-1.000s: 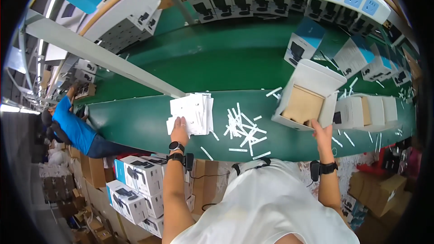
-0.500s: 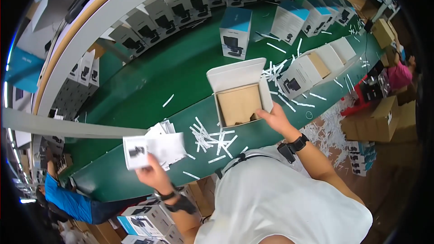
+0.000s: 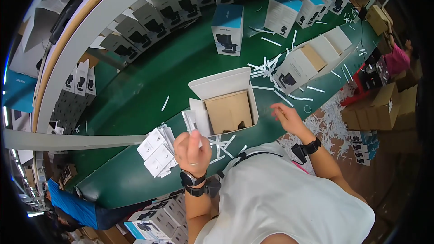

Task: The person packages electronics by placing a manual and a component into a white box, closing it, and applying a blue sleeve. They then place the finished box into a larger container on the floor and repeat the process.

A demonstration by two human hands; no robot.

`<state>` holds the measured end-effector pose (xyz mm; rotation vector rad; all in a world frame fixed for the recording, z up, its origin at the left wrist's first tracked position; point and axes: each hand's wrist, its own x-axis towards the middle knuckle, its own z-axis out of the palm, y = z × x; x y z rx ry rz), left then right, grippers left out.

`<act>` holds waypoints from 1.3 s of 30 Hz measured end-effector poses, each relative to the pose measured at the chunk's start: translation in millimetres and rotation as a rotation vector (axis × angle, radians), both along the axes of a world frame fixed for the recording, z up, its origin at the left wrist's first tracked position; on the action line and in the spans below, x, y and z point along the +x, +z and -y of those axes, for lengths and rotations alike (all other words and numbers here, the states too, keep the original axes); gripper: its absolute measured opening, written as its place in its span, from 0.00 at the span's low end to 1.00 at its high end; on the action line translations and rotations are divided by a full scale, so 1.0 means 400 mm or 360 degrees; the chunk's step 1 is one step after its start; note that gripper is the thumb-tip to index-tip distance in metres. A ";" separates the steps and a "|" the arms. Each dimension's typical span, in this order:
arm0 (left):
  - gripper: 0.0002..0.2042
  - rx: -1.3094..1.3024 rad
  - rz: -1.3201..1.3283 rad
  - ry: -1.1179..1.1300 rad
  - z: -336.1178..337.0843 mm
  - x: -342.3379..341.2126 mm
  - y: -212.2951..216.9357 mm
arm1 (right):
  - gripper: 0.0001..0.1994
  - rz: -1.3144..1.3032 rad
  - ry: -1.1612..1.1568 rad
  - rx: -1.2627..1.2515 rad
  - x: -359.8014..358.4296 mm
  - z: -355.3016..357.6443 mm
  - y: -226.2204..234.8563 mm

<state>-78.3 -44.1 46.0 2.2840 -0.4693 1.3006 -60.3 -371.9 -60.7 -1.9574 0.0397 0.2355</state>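
Note:
An open white box (image 3: pixel 254 106) sits in front of me, its lid flap raised. A brown cardboard insert (image 3: pixel 227 112) lies inside it. My left hand (image 3: pixel 193 151) is closed on a white leaflet (image 3: pixel 189 119), just left of the box and partly covering the paper. Under and beside that wrist lies a loose stack of white leaflets (image 3: pixel 158 150). To the right of the box, my right hand (image 3: pixel 289 118) is off the carton and holds nothing, fingers partly spread.
White paper strips (image 3: pixel 266 68) litter the green table (image 3: pixel 135 101). Printed boxes (image 3: pixel 228 31) line the far side. More open boxes (image 3: pixel 296 70) stand at right. A grey post (image 3: pixel 77 142) crosses the left. Two co-workers (image 3: pixel 74 203) are at the edges.
My left hand has carried the leaflet from the stack rightward to the box. My right hand has let go of the box and drawn right; the box now sits slightly left and turned.

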 end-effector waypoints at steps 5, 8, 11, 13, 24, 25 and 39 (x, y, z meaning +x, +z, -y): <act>0.29 0.0082 -0.0174 -0.0208 0.008 0.000 0.020 | 0.11 0.0265 0.0235 -0.0311 0.011 -0.048 0.046; 0.29 0.0155 -0.0313 -0.0070 0.015 0.017 0.016 | 0.10 0.0170 0.0185 -0.0208 0.012 -0.068 0.075; 0.29 0.0039 -0.0397 -0.0070 0.006 0.005 -0.013 | 0.10 0.0233 0.0206 -0.0143 0.008 -0.070 0.081; 0.30 -0.0059 -0.0338 -0.0038 -0.001 0.002 -0.016 | 0.10 0.0245 0.0216 -0.0147 0.009 -0.073 0.098; 0.28 0.0159 -0.0255 -0.0266 -0.029 0.011 -0.043 | 0.08 0.0243 0.0247 -0.0082 -0.015 -0.087 0.068; 0.26 0.0305 -0.0352 -0.0190 -0.022 0.012 -0.041 | 0.08 0.0255 0.0265 -0.0102 -0.017 -0.085 0.064; 0.34 -0.0273 -0.0211 0.0019 0.001 -0.004 -0.070 | 0.18 0.0499 0.1140 0.0341 -0.022 -0.253 0.254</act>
